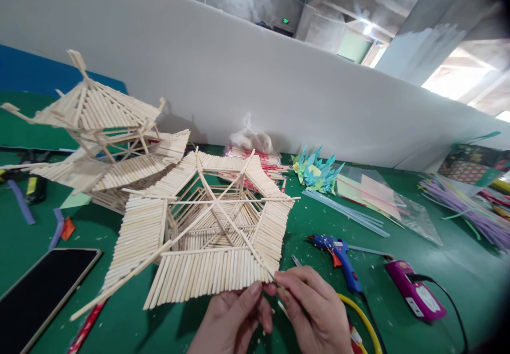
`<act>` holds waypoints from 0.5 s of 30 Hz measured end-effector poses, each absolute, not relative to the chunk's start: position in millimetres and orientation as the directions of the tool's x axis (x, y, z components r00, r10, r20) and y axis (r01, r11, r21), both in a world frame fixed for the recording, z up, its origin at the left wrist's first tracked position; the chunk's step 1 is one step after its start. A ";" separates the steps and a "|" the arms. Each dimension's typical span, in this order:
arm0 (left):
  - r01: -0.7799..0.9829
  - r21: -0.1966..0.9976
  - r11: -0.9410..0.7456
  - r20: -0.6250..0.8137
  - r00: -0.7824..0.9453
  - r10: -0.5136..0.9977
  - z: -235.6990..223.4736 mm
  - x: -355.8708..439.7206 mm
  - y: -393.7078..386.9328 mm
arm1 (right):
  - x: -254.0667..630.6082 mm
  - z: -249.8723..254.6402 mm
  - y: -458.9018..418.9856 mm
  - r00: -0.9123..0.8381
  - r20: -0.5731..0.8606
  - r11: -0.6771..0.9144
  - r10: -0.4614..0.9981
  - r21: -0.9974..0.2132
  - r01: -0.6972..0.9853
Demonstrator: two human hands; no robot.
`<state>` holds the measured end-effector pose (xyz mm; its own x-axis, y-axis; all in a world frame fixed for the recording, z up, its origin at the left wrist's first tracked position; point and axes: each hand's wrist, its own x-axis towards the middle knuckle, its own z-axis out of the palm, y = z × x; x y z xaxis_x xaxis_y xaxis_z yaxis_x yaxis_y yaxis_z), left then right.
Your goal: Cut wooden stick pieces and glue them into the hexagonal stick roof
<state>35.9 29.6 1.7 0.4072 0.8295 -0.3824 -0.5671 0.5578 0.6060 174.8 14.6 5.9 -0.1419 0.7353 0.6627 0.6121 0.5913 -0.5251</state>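
Note:
A pavilion-like model of thin wooden sticks (207,274) stands in front of me, its sloping slatted roof panels around an open middle. Long sticks cross over that opening and meet near its centre. My left hand (235,319) is closed at the near right roof edge, thumb on top and the other fingers partly hidden beneath. Beside it, my right hand (314,309) pinches the lower end of a long wooden stick (243,237) running diagonally from the crossing. The two hands' fingertips almost meet there.
Behind at left rises another stick pavilion (99,109). A blue glue gun (340,258) lies right of my hands, near a purple power box (416,290) with a cable. A phone (43,295) rests at left. Glue sticks (346,210) and teal folded paper (316,170) lie farther back.

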 end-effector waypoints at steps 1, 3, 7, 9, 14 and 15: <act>-0.565 0.609 0.556 -0.382 0.406 0.830 2.8 36.1 29.8 | 174.5 6.2 14.5 -0.143 0.663 0.593 0.735 -0.526 0.610; -0.560 0.619 0.551 -0.381 0.399 0.834 5.3 36.5 29.8 | 174.0 6.6 14.5 -0.141 0.663 0.593 0.735 -0.529 0.607; -0.559 0.621 0.549 -0.378 0.399 0.835 7.7 36.5 29.0 | 173.4 5.8 14.2 -0.127 0.656 0.584 0.744 -0.547 0.600; -0.564 0.611 0.556 -0.384 0.403 0.831 7.2 36.1 28.6 | 173.3 5.0 13.7 -0.126 0.653 0.581 0.747 -0.548 0.602; -0.562 0.607 0.562 -0.399 0.396 0.827 6.9 35.2 27.7 | 173.5 3.8 12.8 -0.126 0.649 0.580 0.750 -0.553 0.598; -0.560 0.611 0.560 -0.397 0.394 0.829 7.2 35.2 27.7 | 173.7 3.6 12.9 -0.125 0.645 0.576 0.754 -0.559 0.597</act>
<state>35.2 27.7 7.2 0.3943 0.8286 -0.3974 -0.5596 0.5595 0.6114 173.7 12.9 3.6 -0.1245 0.7542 0.6448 0.5966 0.5761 -0.5587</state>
